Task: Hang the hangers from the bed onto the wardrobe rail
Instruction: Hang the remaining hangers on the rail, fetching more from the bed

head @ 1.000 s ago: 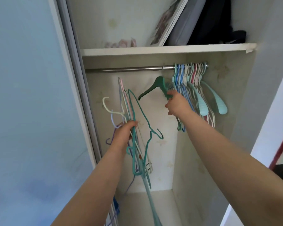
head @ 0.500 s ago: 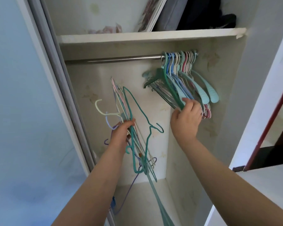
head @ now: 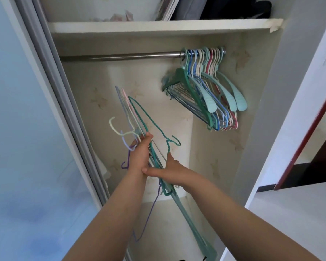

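A: Where do the hangers stand?

B: Two lots. The hung hangers point(head: 213, 91) sit bunched at the right end of the wardrobe rail point(head: 120, 56), at about one o'clock in the view, their hooks packed side by side. The dark green hanger point(head: 184, 81) that the right hand carried up a second ago now hangs at the left edge of that bunch, so one more is done.

A: And the others?

B: The loose bundle of hangers point(head: 139, 132) sits at the middle of the view, thin wire ones in teal, pink, cream and purple, with a longer pale green one trailing down towards five o'clock. The left hand point(head: 139, 155) grips them, fingers curled round the stems.

A: The right hand?

B: The right hand point(head: 171, 170) has come down off the rail and back to the bundle, at about three o'clock from the left wrist. Its forefinger points up along the teal hanger point(head: 154, 125) just under the hook and the thumb lies out flat towards the left wrist. I cannot tell whether it pinches the wire yet.

A: So?

B: I judge it is picking out the next one. Much of the rail lies bare from ten to twelve o'clock, under the shelf point(head: 158, 26).
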